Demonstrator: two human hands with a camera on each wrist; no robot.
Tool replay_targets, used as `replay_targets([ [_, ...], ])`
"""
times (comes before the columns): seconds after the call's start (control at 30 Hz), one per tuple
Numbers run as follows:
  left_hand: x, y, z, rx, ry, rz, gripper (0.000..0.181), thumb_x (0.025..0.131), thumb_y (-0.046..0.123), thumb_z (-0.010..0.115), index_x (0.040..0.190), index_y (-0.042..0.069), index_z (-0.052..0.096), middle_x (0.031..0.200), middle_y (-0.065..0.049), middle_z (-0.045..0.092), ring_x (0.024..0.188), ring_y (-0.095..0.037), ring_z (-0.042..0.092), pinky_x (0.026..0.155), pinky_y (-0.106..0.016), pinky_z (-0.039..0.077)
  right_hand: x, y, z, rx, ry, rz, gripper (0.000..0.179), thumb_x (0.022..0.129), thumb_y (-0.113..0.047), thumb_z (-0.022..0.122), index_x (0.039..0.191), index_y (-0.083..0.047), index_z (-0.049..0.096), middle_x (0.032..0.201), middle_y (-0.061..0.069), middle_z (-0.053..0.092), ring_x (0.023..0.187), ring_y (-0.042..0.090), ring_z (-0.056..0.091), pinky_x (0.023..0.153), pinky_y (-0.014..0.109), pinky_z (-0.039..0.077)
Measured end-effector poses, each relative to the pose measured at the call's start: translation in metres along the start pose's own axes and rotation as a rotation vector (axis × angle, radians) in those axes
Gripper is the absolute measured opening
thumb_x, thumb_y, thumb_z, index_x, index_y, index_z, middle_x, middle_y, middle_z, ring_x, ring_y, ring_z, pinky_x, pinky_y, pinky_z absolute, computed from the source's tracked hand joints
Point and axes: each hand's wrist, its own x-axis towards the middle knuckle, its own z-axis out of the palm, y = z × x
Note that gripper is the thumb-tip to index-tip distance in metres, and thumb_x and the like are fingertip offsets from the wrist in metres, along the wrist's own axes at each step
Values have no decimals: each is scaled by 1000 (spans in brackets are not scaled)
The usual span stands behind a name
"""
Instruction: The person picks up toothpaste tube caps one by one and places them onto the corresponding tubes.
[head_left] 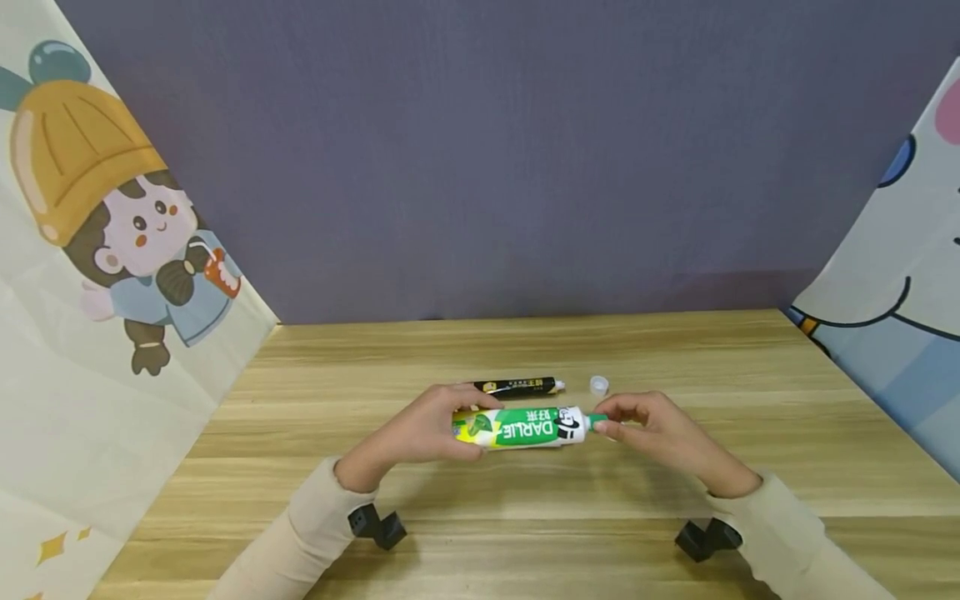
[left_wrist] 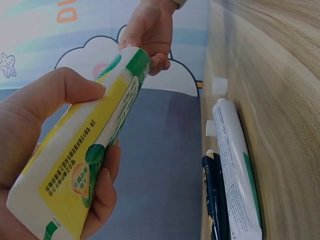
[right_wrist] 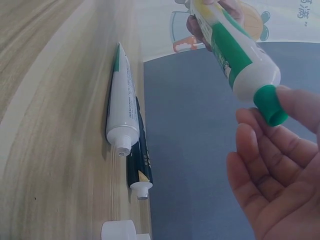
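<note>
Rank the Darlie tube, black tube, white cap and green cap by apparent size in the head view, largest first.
1. Darlie tube
2. Black tube
White cap and green cap: too alike to rank.

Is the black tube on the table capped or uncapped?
Uncapped: in the right wrist view, the black tube ends in a bare white nozzle.

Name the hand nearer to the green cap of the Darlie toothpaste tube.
Right. The right hand is at the green cap, its thumb touching it; the left hand is farther away, gripping the body of the Darlie toothpaste tube.
</note>
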Motion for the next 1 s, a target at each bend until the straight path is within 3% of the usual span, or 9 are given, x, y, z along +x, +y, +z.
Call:
replay_targets([
  [0.23,0,0,0,6,2,10,47,71,13,75,117,15,66,108,4,63,80,-11,52,65,-23,47,1,0,0,10,-8,-19,11,91,-7,60,95,-10,70,85,7,67,77,7,57,66,29,47],
  [0.47,-2,1,-2,-9,2,15,48,72,12,75,118,15,65,108,2,63,81,-11,52,65,-24,47,2,-1,0,14,-29,-26,12,92,-6,58,93,-9,69,82,-5,66,73,6,56,63,27,48],
  [0.63,-2,2,-2,-7,1,19,48,71,12,75,118,14,65,108,2,63,81,-11,51,66,-24,47,3,-2,1,23,-48,-12,12,93,-7,57,92,-6,69,80,-6,65,72,10,58,64,28,49],
  [1.0,-2,1,0,2,-8,21,47,72,12,75,118,14,65,110,2,63,82,-12,52,66,-24,48,1,0,-1,77,-101,-43,11,92,-3,57,96,-2,67,84,-6,65,74,7,57,64,29,50],
])
